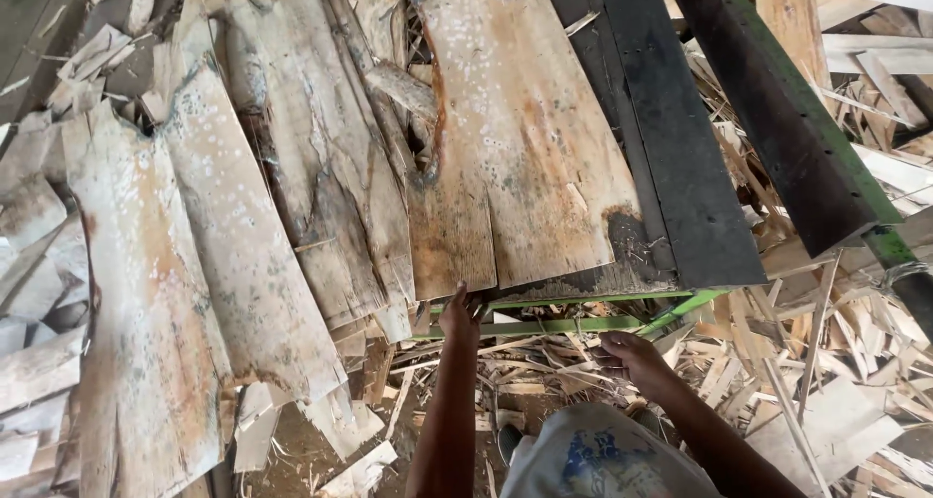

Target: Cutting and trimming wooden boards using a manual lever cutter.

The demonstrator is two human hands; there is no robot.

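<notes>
Veneer sheet (525,168) edge pinched by raised left hand (462,313); right hand (627,355) hovers beside, palm down, fingers loosely spread.

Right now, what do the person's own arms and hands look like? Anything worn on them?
Both arms are bare as far as the head view shows: no sleeves in sight. The left hand and right hand have no gloves, and I see no watch, ring or band. Below the arms, a pale grey garment with a blue printed patch covers the body. No tape or bandage shows on either arm.
</notes>
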